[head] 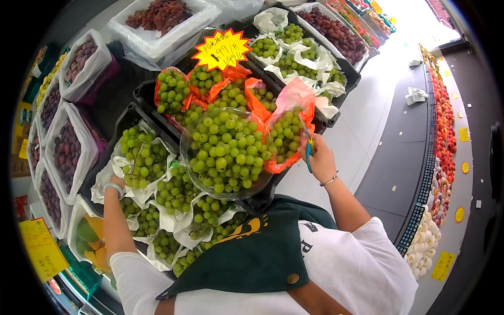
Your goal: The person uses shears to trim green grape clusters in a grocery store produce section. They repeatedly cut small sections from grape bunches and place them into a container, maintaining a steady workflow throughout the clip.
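My right hand (pixel 321 157) holds teal-handled scissors (pixel 310 151), their blades pointing up beside green grapes (pixel 285 136) in red-and-pink wrapping. My left hand (pixel 117 182) is at the left edge of a bunch of green grapes (pixel 143 157) in white paper; its fingers are mostly hidden by the paper, so its grip cannot be made out. Between the hands, a clear round plastic bowl (pixel 264 188) full of loose green grapes rests over the crates. More green bunches in white paper (pixel 173 193) lie below and left of the bowl.
A yellow price sign (pixel 222 49) stands behind the bowl. Black crates (pixel 155 94) hold wrapped grapes. Lined boxes of dark purple fruit (pixel 67 155) stand at left, and white boxes of red grapes (pixel 157 43) at the back. Along the right runs a display of red fruit (pixel 443 138).
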Tool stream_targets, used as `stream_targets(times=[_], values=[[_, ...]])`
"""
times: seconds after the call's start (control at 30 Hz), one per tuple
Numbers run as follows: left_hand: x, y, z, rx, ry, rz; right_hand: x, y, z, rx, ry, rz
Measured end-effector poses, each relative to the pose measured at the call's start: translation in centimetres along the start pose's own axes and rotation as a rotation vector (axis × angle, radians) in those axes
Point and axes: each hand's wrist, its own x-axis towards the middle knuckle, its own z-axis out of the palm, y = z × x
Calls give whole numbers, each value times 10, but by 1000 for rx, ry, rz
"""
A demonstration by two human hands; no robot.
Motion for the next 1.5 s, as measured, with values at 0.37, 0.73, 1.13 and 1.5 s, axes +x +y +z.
stream_targets(times=[0.37, 0.73, 1.13, 1.5], values=[[-6, 26, -27, 457, -292, -344, 6, 11, -4, 101, 70, 38], [-22, 34, -21, 140, -153, -164, 11, 17, 0, 66, 70, 44], [-54, 105, -41, 486, 243, -151, 6, 17, -1, 136, 82, 12], [-136, 314, 2, -442, 353, 187, 4, 4, 8, 327, 1, -107]])
